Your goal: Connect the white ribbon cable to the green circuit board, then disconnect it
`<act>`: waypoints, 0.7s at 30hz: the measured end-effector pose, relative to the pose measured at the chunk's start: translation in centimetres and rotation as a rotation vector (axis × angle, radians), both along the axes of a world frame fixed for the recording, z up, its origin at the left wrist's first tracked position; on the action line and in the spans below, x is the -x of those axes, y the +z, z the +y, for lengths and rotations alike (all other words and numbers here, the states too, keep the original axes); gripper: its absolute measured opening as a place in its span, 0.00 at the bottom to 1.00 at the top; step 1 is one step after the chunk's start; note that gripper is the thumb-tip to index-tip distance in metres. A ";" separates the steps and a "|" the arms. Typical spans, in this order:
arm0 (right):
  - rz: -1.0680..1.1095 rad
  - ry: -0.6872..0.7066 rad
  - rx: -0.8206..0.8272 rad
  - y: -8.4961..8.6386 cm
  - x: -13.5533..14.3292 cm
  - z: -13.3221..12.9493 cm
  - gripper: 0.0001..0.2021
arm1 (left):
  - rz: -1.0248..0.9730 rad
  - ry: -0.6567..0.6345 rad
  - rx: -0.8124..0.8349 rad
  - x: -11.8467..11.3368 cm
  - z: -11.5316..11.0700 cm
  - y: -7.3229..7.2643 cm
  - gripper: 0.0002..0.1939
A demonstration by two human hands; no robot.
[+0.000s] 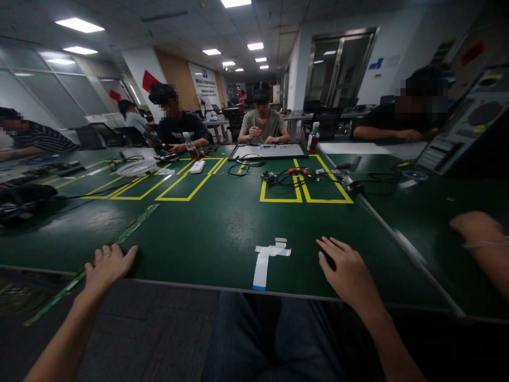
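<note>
On the green tabletop's left side, my left hand (109, 263) rests over a long, narrow green circuit board strip (137, 225), thumb spread away from the fingers. The strip runs under the hand, and its near end sticks out past the table edge. My right hand (349, 268) is open near the front edge, fingers stretched out, holding nothing. Between my hands lies a white flat ribbon cable (261, 268) with a blue end and a small connector. It is nearer to my right hand and not touched by it.
Beyond are black cables (248, 165), a red-handled tool (297, 171), a white box (198, 167), a white round dish (137, 167) and bottles (313, 139). A co-worker (262, 124) sits opposite at a framed panel (270, 152). Another person's arm (483, 244) is at right, near a computer case (469, 127).
</note>
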State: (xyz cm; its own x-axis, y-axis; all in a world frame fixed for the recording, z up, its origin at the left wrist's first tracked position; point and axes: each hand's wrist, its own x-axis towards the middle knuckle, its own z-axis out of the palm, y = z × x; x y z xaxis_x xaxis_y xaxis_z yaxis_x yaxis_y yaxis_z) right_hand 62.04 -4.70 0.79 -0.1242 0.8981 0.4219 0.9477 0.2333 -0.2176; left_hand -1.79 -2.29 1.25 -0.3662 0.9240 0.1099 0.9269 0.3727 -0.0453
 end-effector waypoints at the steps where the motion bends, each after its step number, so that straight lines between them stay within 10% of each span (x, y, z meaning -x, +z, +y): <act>1: 0.001 0.001 0.001 0.1 0.0 0.0 0.21 | -0.008 0.028 -0.001 -0.8 0.7 -0.2 0.42; 9: 0.025 0.004 -0.005 0.2 0.0 0.0 0.20 | -0.083 -0.188 -0.060 -11.8 5.3 -2.4 0.42; 21: 0.052 0.005 -0.004 0.0 0.0 0.1 0.20 | -0.340 -1.023 0.081 -26.7 6.9 0.8 0.33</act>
State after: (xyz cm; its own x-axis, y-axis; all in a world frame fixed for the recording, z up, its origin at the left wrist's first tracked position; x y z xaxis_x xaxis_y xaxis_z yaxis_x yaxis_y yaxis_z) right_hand 62.07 -4.60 0.77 -0.1061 0.8961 0.4311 0.9341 0.2384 -0.2657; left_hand 24.90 4.62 2.02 0.5831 0.8091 0.0733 0.7656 -0.5774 0.2837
